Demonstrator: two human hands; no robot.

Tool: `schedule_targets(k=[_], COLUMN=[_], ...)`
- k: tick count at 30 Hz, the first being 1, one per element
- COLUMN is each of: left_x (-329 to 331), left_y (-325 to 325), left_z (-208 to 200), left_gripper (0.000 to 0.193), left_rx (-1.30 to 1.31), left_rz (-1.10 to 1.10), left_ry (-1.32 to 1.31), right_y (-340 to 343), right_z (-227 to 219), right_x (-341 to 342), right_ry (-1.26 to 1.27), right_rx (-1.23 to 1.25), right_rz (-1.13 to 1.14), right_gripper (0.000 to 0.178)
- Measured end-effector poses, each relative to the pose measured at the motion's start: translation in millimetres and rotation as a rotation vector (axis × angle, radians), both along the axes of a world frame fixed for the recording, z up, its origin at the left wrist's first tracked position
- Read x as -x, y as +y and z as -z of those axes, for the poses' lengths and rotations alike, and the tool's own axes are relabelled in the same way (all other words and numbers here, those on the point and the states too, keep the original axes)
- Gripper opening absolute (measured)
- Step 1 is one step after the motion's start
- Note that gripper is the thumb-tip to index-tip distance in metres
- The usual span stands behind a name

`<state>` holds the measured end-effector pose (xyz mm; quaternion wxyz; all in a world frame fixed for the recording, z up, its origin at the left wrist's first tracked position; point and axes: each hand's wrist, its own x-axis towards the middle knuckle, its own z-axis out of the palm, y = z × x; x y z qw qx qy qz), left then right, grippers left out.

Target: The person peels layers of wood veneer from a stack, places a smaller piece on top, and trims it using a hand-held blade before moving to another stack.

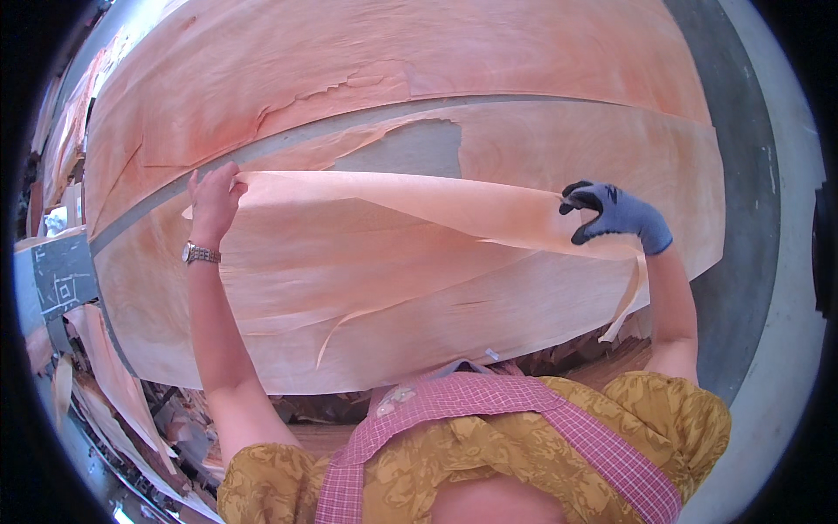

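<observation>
While left hand (216, 204) pinches veneer (393, 189) beyond apron (463, 399), right hand (625, 215) curves thumb and fingers apart at veneer's right end; contact unclear. Tension best light, even, lest veneer split.

Loc: wood wkshp | lg veneer sheets (393, 188) | torn scraps (188, 430) lower L
</observation>
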<state>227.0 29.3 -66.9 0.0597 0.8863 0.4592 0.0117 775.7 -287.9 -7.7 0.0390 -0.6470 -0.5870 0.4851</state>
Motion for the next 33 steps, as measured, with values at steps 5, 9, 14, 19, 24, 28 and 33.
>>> schedule_targets(k=[5,9,14,19,24,28,33], left_x=[2.5,3.5,7.9,4.1,-25.9,-30.0,-33.5], left_y=[4.2,7.5,13.7,27.6,52.6,63.4,65.8], left_z=[11.6,17.8,27.1,27.6,28.3,40.7,44.7], left_gripper=[0.014,0.013,0.009,0.012,0.015,0.017,0.017], left_rx=[0.066,0.091,0.158,0.043,0.143,0.19,0.134], left_rz=[-0.05,-0.07,-0.085,-0.021,-0.125,-0.181,-0.213], left_ry=[0.037,0.067,0.107,0.067,0.305,0.355,0.366], right_y=[-50.1,-86.1,-100.5,-50.5,64.7,111.4,133.4], right_z=[19.3,63.2,68.2,34.8,49.8,84.6,101.7], right_x=[66.6,88.5,59.2,-17.2,-53.8,-70.8,-73.1], right_ry=[-0.438,-0.664,-0.529,-0.589,-0.813,-0.807,-0.863], right_rx=[-0.26,-0.26,-0.224,-0.364,-0.458,-0.446,-0.433], right_rz=[0.021,0.013,0.073,0.122,0.019,0.018,0.053], right_gripper=[0.065,0.044,0.026,0.022,0.022,0.024,0.025])
